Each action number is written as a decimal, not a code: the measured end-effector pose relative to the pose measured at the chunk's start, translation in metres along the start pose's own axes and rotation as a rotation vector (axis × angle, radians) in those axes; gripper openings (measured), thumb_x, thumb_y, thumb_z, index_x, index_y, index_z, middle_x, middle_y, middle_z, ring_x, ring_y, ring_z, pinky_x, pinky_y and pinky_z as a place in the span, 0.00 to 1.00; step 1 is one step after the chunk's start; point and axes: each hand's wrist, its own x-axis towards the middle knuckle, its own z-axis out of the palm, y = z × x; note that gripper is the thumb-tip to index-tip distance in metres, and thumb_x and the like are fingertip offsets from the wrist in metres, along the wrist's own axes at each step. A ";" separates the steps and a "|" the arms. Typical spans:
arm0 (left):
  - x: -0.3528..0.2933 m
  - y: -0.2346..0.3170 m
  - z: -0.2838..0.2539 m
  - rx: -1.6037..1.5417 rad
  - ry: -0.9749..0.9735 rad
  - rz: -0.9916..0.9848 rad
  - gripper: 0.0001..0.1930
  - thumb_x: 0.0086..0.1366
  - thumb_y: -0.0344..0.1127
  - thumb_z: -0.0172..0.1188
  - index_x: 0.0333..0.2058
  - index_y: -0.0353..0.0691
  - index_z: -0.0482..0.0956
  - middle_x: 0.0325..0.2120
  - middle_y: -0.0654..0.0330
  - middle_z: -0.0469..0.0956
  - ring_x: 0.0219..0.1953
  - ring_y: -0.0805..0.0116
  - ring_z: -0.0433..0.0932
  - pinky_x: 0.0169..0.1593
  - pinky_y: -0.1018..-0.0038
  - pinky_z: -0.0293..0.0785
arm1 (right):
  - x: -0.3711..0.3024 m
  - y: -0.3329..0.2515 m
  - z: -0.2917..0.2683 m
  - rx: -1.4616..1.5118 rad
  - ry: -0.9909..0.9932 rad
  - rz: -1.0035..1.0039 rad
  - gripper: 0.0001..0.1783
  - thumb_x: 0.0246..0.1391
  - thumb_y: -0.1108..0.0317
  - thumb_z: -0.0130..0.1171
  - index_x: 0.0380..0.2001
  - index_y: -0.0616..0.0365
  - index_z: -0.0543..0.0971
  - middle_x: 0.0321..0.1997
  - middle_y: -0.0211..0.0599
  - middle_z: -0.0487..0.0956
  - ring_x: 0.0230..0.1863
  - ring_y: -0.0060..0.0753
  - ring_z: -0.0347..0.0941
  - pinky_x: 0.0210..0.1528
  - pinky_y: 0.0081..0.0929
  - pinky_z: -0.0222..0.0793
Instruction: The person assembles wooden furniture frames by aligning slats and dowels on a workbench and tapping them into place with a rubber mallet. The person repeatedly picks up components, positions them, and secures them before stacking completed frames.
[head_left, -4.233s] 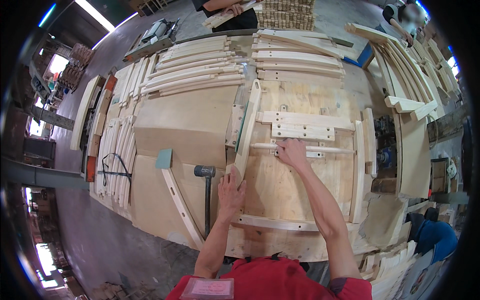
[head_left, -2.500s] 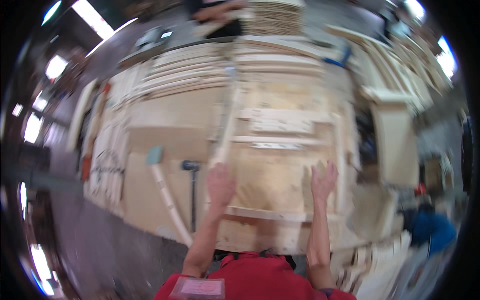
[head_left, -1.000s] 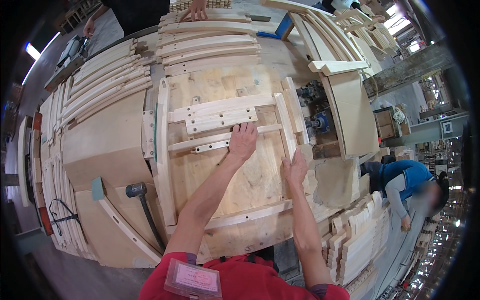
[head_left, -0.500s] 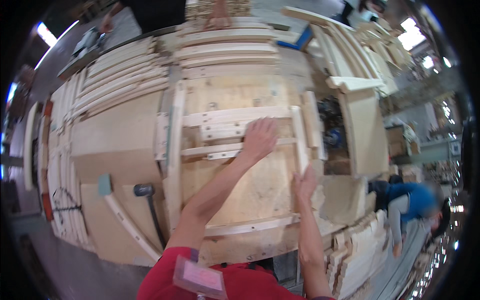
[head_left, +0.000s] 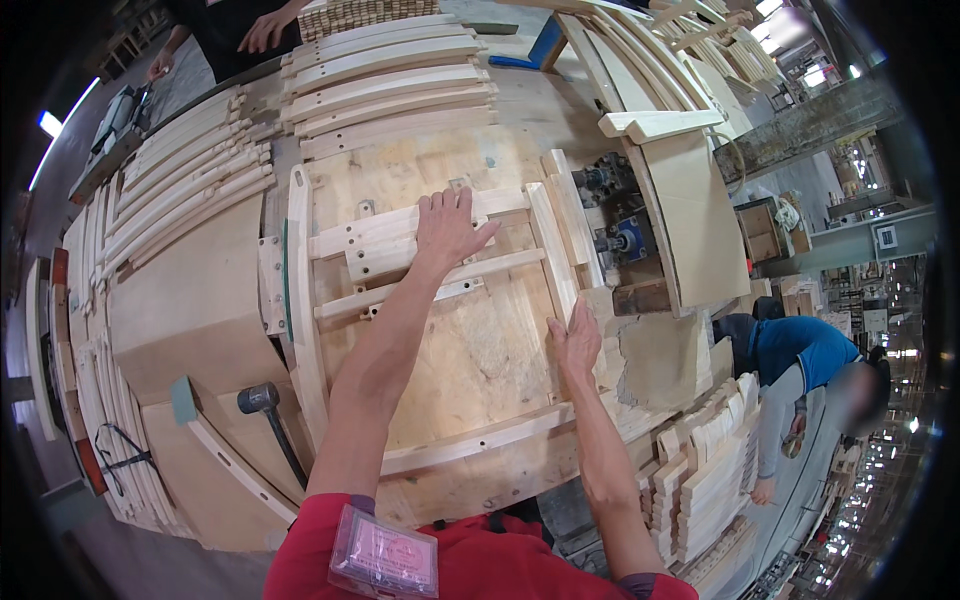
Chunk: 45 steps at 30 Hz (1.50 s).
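Where the left grip (head_left: 447,236) rests, the upper rail (head_left: 384,229) lies beneath.

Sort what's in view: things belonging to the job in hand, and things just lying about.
Job in hand:
- upper crosspiece, under left hand
- right rail, in right hand
- thin crosspiece
- left rail
- front rail

Apparently lying about:
- mallet
- loose slotted strip
- slats beyond

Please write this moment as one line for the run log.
left hand: on upper crosspiece; right hand: on right side piece; mallet: unheld, at left
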 end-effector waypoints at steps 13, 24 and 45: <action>-0.014 -0.006 -0.011 0.020 0.057 -0.021 0.46 0.63 0.73 0.52 0.61 0.34 0.72 0.45 0.48 0.77 0.48 0.54 0.73 0.54 0.56 0.61 | -0.024 -0.019 0.003 -0.032 0.051 -0.079 0.39 0.52 0.60 0.70 0.63 0.67 0.68 0.51 0.56 0.76 0.53 0.60 0.72 0.54 0.49 0.69; -0.062 -0.037 -0.032 -0.354 0.345 0.010 0.39 0.65 0.55 0.62 0.66 0.34 0.65 0.65 0.40 0.64 0.70 0.43 0.59 0.72 0.52 0.52 | -0.021 -0.068 -0.012 0.091 -0.008 -0.202 0.40 0.57 0.58 0.66 0.66 0.70 0.65 0.66 0.63 0.69 0.67 0.65 0.62 0.69 0.52 0.57; -0.454 -0.138 -0.080 -0.217 0.287 -1.013 0.21 0.65 0.43 0.64 0.50 0.36 0.75 0.40 0.44 0.78 0.43 0.40 0.77 0.47 0.53 0.73 | 0.103 -0.275 0.101 0.137 -0.096 -0.566 0.22 0.52 0.45 0.66 0.31 0.54 0.83 0.35 0.38 0.80 0.43 0.46 0.73 0.51 0.45 0.64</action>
